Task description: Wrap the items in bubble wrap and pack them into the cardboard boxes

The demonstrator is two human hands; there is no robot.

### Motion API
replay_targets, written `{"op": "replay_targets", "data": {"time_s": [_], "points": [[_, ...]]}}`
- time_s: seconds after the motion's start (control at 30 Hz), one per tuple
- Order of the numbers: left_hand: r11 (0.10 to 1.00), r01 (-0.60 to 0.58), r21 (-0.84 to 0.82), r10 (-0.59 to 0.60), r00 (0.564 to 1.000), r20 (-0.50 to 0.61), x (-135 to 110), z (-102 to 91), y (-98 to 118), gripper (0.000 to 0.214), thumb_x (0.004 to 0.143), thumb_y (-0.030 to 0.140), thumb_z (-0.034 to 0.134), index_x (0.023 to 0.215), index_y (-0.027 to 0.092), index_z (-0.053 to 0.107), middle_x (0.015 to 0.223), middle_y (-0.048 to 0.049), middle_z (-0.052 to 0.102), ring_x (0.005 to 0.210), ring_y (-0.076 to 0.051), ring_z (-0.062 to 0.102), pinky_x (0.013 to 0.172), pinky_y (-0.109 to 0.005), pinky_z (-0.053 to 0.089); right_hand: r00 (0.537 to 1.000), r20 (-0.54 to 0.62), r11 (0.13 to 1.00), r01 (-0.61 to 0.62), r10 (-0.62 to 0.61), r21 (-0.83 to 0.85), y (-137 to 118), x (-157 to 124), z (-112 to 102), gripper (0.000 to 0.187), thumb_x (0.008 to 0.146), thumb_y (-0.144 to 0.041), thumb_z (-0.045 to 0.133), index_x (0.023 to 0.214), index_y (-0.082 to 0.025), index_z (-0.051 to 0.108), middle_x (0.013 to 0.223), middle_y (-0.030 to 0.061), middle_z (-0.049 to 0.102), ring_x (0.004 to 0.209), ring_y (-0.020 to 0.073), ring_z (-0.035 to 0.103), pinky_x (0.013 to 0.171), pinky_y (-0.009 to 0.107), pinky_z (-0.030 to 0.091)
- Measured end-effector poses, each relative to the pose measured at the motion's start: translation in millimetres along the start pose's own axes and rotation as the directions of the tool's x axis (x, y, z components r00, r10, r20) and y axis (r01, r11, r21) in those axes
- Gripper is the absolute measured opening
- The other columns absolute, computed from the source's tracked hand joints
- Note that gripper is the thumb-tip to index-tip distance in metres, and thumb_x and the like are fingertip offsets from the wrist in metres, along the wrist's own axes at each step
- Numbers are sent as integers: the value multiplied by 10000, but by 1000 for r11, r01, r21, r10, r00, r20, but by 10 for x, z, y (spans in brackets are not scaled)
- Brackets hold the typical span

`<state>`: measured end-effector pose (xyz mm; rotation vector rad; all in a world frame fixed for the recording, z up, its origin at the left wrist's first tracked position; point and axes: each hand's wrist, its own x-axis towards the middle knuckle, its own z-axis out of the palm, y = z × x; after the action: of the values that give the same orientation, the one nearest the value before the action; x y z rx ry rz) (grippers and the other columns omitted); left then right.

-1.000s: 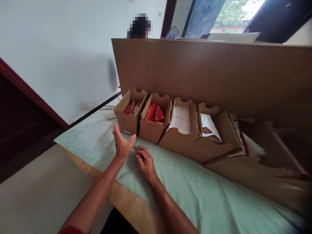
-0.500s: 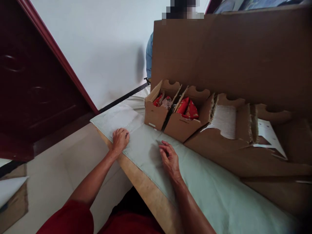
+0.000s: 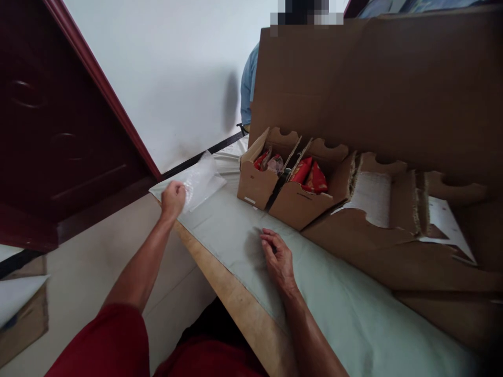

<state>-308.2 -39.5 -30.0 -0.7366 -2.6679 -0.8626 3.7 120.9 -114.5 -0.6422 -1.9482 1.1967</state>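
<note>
My left hand (image 3: 173, 200) is closed on the near edge of a clear bubble-wrap bag (image 3: 203, 182) at the far left end of the table. The bag is tilted, with its far corner raised off the pale green cloth (image 3: 223, 225). Over the middle of the cloth, my right hand (image 3: 278, 255) has loosely bent fingers, somewhat apart, with nothing visible in them. Beyond that hand stands a row of cardboard bins; the two nearest to it, the left bin (image 3: 253, 186) and the second bin (image 3: 304, 207), hold red packets (image 3: 314, 177).
Further right, one bin holds white wrap sheets (image 3: 371, 196) and another a white printed card (image 3: 448, 220). A tall cardboard panel (image 3: 373, 89) rises behind the bins, partly hiding a person in a blue sleeve (image 3: 248, 78). A dark red door (image 3: 70, 125) is at left.
My left hand has moved left and away from me, closing on the bubble-wrap bag and lifting part of it from the cloth. My right hand has stayed nearly still. The view has shifted slightly.
</note>
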Motion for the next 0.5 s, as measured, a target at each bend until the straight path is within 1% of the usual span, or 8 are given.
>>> {"op": "replay_targets", "data": {"time_s": [0.07, 0.17, 0.23, 0.27, 0.33, 0.4, 0.43, 0.5], "points": [[1000, -2, -13, 1, 999, -52, 214, -211, -71, 240, 871, 214, 447, 955, 164, 666, 904, -86, 767, 858, -224, 727, 771, -319, 546, 1000, 2, 1000, -7, 7, 5, 1, -1, -4, 230, 912, -360, 569, 935, -219, 749, 1174, 117, 721, 1079, 263, 670, 909, 416, 540], [998, -54, -9, 53, 990, -132, 505, -595, -109, 242, 880, 239, 464, 988, 165, 668, 947, -105, 763, 921, -255, 726, 841, -376, 544, 1000, 16, 1000, -12, 12, 9, 11, 5, -8, 226, 910, -362, 573, 934, -224, 750, 1172, 113, 723, 1083, 265, 669, 917, 423, 538], [993, -116, 1, 115, 980, -161, 602, -772, -65, 252, 925, 270, 448, 1037, 197, 662, 1006, -104, 762, 988, -261, 717, 887, -392, 532, 1000, 24, 1000, -12, 12, 10, 17, 12, -9, 229, 912, -368, 575, 936, -226, 753, 1170, 112, 724, 1088, 268, 667, 927, 429, 535], [988, -154, 6, 153, 976, -152, 612, -808, -28, 253, 945, 288, 442, 1058, 218, 658, 1027, -94, 761, 997, -254, 714, 895, -386, 529, 1000, 25, 1000, -13, 13, 11, 18, 14, -9, 234, 914, -374, 574, 936, -225, 754, 1170, 113, 724, 1090, 269, 667, 929, 432, 534], [972, -235, 10, 235, 968, -83, 557, -758, 56, 243, 958, 312, 455, 1076, 243, 656, 1041, -73, 764, 964, -237, 718, 883, -367, 534, 1000, 22, 1000, -15, 15, 11, 16, 17, -11, 242, 915, -383, 573, 934, -224, 754, 1168, 115, 724, 1085, 271, 668, 924, 432, 537], [945, -326, 7, 325, 944, 48, 429, -568, 132, 245, 948, 291, 465, 1084, 227, 659, 1055, -77, 765, 948, -238, 719, 894, -375, 537, 999, 29, 1000, -13, 13, 6, 6, 17, -15, 237, 912, -380, 575, 933, -226, 754, 1168, 114, 726, 1080, 270, 671, 919, 430, 539], [928, -373, -2, 370, 921, 124, 351, -439, 161, 247, 940, 269, 468, 1085, 216, 661, 1079, -85, 765, 973, -243, 717, 917, -385, 535, 999, 33, 1000, -12, 12, 3, 0, 16, -17, 235, 912, -376, 573, 934, -227, 753, 1167, 112, 727, 1078, 270, 673, 918, 430, 541], [890, -455, -38, 448, 853, 268, 196, -165, 196, 234, 919, 218, 476, 1049, 210, 670, 1152, -95, 757, 1067, -244, 701, 983, -396, 520, 999, 39, 1000, -12, 12, -1, -14, 13, -23, 233, 916, -369, 569, 940, -227, 752, 1162, 111, 730, 1081, 270, 674, 931, 436, 539]]}}
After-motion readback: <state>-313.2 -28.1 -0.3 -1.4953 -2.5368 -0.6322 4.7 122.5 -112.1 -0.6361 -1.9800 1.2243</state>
